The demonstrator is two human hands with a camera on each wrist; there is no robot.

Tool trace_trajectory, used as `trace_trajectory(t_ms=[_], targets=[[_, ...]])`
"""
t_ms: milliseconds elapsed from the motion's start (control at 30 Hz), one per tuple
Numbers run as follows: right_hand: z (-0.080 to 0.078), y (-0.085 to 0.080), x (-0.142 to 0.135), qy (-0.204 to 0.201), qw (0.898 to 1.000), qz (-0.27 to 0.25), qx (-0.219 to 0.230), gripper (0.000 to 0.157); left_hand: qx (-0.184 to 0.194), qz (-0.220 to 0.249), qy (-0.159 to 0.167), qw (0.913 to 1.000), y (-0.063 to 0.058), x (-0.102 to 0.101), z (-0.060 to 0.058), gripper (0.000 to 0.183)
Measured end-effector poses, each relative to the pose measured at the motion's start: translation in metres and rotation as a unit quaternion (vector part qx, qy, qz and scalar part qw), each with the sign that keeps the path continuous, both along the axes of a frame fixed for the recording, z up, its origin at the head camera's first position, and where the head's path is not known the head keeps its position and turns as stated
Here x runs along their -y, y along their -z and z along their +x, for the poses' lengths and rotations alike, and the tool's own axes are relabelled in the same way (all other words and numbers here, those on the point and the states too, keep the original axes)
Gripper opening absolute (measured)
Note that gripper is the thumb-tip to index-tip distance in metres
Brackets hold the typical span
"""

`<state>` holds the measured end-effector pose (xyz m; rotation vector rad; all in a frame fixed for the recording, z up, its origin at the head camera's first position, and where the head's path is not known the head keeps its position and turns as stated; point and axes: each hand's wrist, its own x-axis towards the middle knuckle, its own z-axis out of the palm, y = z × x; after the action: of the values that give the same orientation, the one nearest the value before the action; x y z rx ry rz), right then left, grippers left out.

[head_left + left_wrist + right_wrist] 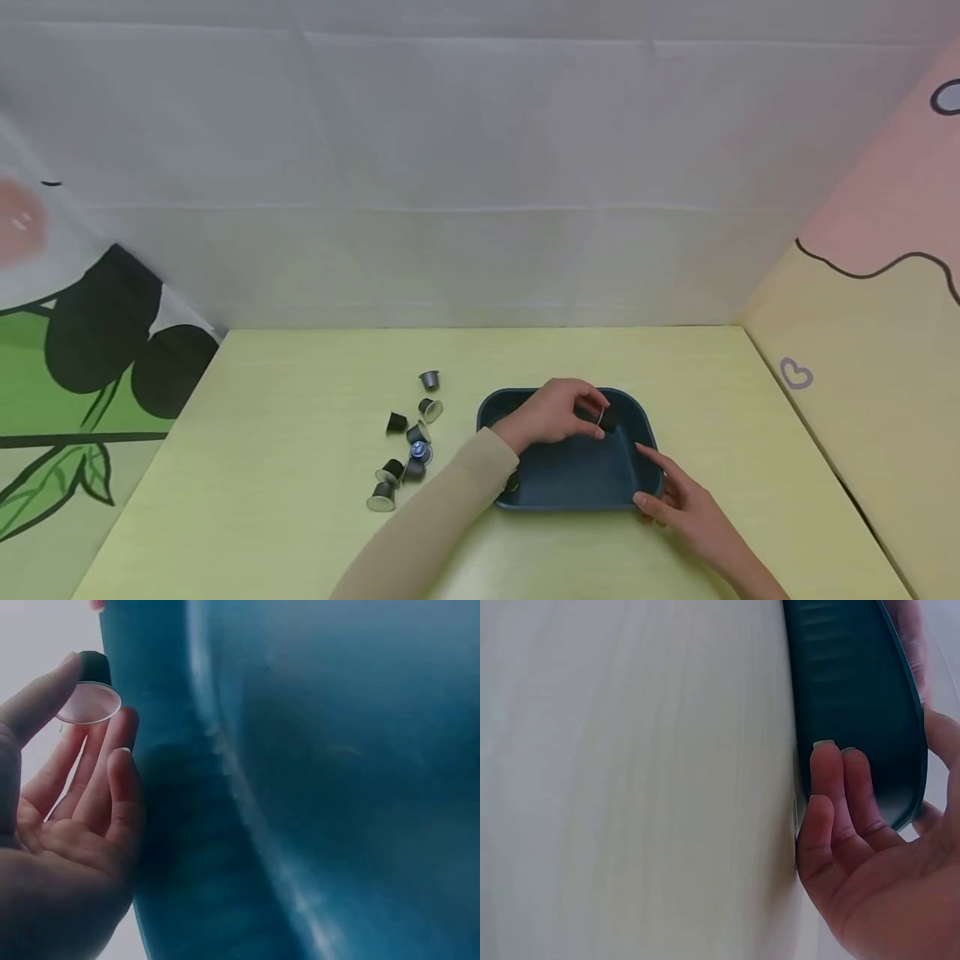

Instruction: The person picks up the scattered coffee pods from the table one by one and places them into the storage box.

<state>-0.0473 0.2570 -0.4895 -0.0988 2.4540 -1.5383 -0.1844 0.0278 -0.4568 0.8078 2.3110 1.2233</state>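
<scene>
My left hand (557, 412) is over the dark blue tray (577, 479), pinching a dark coffee capsule (607, 419) between thumb and fingertips. In the left wrist view the capsule (94, 669) shows its pale round lid facing down toward the palm. Another capsule (512, 482) lies inside the tray at its near left corner, partly hidden by the left sleeve. At the tray's near right corner my right hand (686, 508) grips the rim. The right wrist view shows its fingers (831, 772) against the tray's outer wall (859, 682).
Left of the tray, several dark and grey capsules (382, 497) lie scattered on the pale yellow table (247, 467). A blue one (420, 451) sits among them, and a grey one (430, 380) lies farthest back. A white backdrop (480, 250) closes off the far edge.
</scene>
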Motion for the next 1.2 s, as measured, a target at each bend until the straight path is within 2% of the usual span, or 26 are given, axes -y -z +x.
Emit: trace_trajectory(t_ms=[167, 333, 433, 567, 867, 1033, 1200], targets=[[0.001, -0.001, -0.001, 0.000, 1.000, -0.009, 0.006, 0.064, -0.016, -0.038, 0.015, 0.9990, 0.006, -0.004, 0.000, 0.038], [0.002, -0.001, -0.001, 0.000, 1.000, -0.018, 0.006, 0.064, -0.015, -0.051, 0.016, 0.9985, 0.009, -0.005, -0.001, 0.037], [0.002, -0.001, -0.001, 0.000, 1.000, -0.022, 0.009, 0.064, -0.025, -0.066, 0.030, 0.9971, 0.010, -0.006, -0.002, 0.037], [0.002, -0.001, -0.001, 0.001, 1.000, -0.018, 0.012, 0.064, -0.049, -0.098, 0.044, 0.9930, 0.014, -0.007, -0.002, 0.039], [0.001, -0.003, 0.000, -0.003, 1.000, -0.009, 0.009, 0.064, -0.092, -0.161, 0.053, 0.9813, 0.014, -0.009, 0.001, 0.038], [0.001, -0.003, 0.000, -0.007, 1.000, -0.018, 0.012, 0.064, -0.114, -0.182, 0.058, 0.9749, 0.015, -0.009, 0.001, 0.036], [0.001, -0.002, 0.000, -0.004, 1.000, -0.016, 0.016, 0.064, -0.117, -0.183, 0.054, 0.9746, 0.014, -0.007, 0.002, 0.039]])
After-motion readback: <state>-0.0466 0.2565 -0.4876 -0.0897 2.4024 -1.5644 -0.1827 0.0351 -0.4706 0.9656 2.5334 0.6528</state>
